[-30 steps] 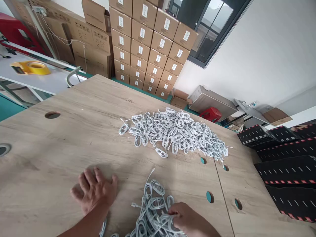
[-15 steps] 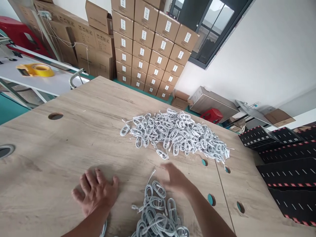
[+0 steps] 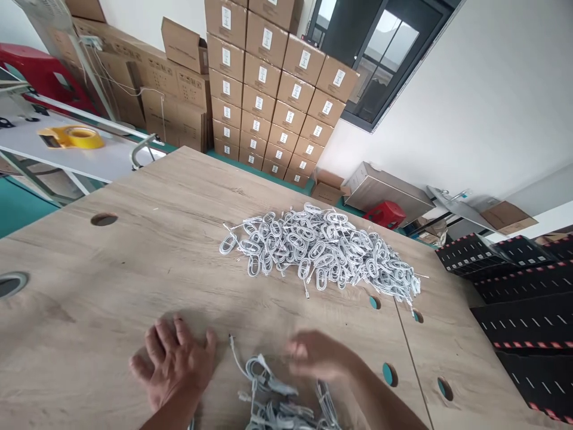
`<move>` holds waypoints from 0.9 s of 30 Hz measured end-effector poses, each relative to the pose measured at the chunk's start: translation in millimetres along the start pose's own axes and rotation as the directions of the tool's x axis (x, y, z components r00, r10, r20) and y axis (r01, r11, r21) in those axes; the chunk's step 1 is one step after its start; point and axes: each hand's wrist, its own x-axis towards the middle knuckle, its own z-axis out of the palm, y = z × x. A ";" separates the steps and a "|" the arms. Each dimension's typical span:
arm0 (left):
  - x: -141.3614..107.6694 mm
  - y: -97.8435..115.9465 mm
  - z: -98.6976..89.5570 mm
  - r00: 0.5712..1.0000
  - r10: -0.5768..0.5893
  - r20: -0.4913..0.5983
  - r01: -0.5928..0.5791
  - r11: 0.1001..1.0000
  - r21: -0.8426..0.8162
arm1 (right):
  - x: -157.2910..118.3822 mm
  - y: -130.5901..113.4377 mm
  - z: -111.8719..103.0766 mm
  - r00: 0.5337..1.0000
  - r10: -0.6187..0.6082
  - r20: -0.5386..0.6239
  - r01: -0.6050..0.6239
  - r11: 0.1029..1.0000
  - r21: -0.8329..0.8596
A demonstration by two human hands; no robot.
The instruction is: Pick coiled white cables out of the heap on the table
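A long heap of coiled white cables [image 3: 322, 248] lies across the middle of the wooden table. Nearer to me, at the bottom centre, sits a smaller pile of coiled cables [image 3: 286, 412], partly cut off by the frame and blurred. My left hand [image 3: 176, 358] rests flat on the tabletop left of the near pile, fingers spread, holding nothing. Just above the right side of that pile is my right hand [image 3: 317, 355], smeared by motion; its fingers and anything in them cannot be made out.
The wooden table [image 3: 147, 263] has several round holes. Black racks [image 3: 528, 322] stand at the right edge. Stacked cartons [image 3: 268, 89] line the wall behind. A yellow tape dispenser [image 3: 76, 137] lies on a side table at the left.
The single coil below the far heap is gone from its spot. The near pile's cables have shifted, and my right hand is lower, nearer to them. My left hand stays in place.
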 end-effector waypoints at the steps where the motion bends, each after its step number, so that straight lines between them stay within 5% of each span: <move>1: 0.6 -1.3 0.7 1.000 0.006 0.000 -0.006 1.000 -0.005 | 11.0 -0.2 -16.8 0.969 0.059 -0.239 -0.061 0.998 -0.001; 3: 1.5 -3.7 2.2 1.000 0.016 -0.003 -0.016 1.000 -0.009 | 40.2 -0.2 -53.2 0.751 0.177 -0.636 -0.226 0.974 0.005; 5: 2.0 -5.2 3.3 1.000 0.023 -0.013 -0.023 1.000 -0.005 | 68.3 2.8 -84.0 0.575 0.280 -0.768 -0.384 0.922 0.048; 6: 2.1 -5.6 3.7 1.000 0.024 -0.020 -0.024 1.000 -0.001 | 79.0 5.9 -94.8 0.547 0.314 -0.776 -0.430 0.901 0.061; 11: 0.8 -3.1 0.9 1.000 -0.001 0.011 0.001 1.000 0.019 | 85.6 38.3 -104.7 0.531 0.244 -0.812 -0.333 0.941 0.064; 15: -1.5 2.6 -4.7 0.999 -0.018 0.027 0.018 1.000 0.023 | 54.4 70.7 -95.7 0.454 0.221 -0.863 -0.275 0.956 0.100; 22: -2.1 6.1 -6.2 0.999 -0.029 0.028 0.027 0.999 0.044 | -5.7 92.1 -82.5 0.398 0.363 -0.843 -0.223 0.929 0.295; 25: -1.4 5.3 -6.4 1.000 -0.018 0.019 0.017 0.999 0.044 | -26.8 85.6 -54.6 0.485 0.438 -0.756 0.028 0.857 0.515; 27: -1.2 4.6 -6.6 1.000 -0.013 0.007 0.013 0.999 0.041 | -40.7 78.4 -29.5 0.669 0.385 -0.636 0.117 0.791 0.601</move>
